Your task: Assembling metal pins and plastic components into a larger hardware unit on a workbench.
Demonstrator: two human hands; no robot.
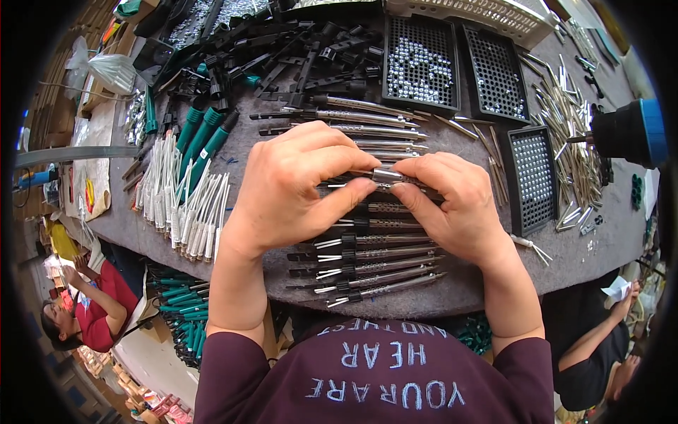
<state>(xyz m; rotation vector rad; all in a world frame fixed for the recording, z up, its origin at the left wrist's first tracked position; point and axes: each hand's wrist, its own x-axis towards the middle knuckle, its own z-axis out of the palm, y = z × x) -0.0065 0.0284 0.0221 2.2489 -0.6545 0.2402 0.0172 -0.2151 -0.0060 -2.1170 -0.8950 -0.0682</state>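
Left hand (296, 187) and right hand (452, 205) pinch a slim dark rod (385, 177) with a shiny silver sleeve

1. The left hand (296, 187) and right hand (452, 205) meet over a grey table (600, 247), both pinching one thin metal tube (387, 174) between fingertips.
2. Beneath the hands lies a row of finished tubes (374, 272) with black ends, side by side.
3. Left of them sits a heap of white-tipped pieces (187, 205), with green handles (201, 134) above it.
4. Three black perforated trays (421, 63) stand at the far right, loose metal rods (572, 134) scattered beside them.
5. Black parts (282, 56) are piled at the far edge.
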